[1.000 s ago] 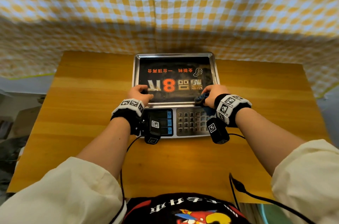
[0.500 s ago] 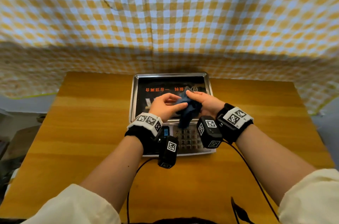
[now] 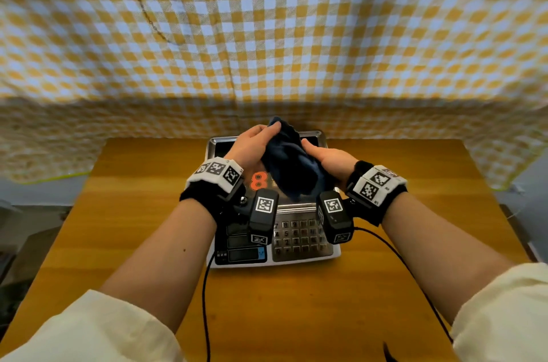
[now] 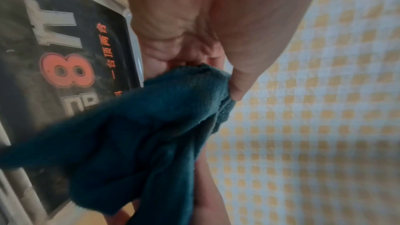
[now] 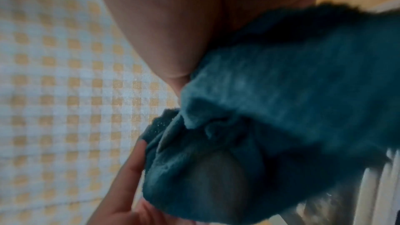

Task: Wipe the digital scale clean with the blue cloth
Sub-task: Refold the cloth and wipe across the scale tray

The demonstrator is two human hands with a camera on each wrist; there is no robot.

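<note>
The digital scale (image 3: 299, 238) sits mid-table, its steel tray (image 3: 315, 135) largely hidden behind my hands. Both hands hold the dark blue cloth (image 3: 292, 167) up above the tray. My left hand (image 3: 267, 129) pinches the cloth's top corner between thumb and fingers, shown close in the left wrist view (image 4: 229, 83). My right hand (image 3: 308, 148) grips the cloth's right side, thumb on top. In the right wrist view the bunched cloth (image 5: 281, 109) covers my right fingers. The tray's black sticker with an orange 8 (image 4: 65, 69) shows below the cloth (image 4: 151, 134).
The scale rests on a wooden table (image 3: 133, 213) against a yellow and white checked curtain (image 3: 267, 35). Black cables (image 3: 204, 302) run from the wrist cameras toward the table's near edge. Bare wood lies left and right of the scale.
A second ago both hands were low at the tray's front edge, the right one on the cloth. Since then they met over the tray and raised the cloth, the left hand taking its top corner.
</note>
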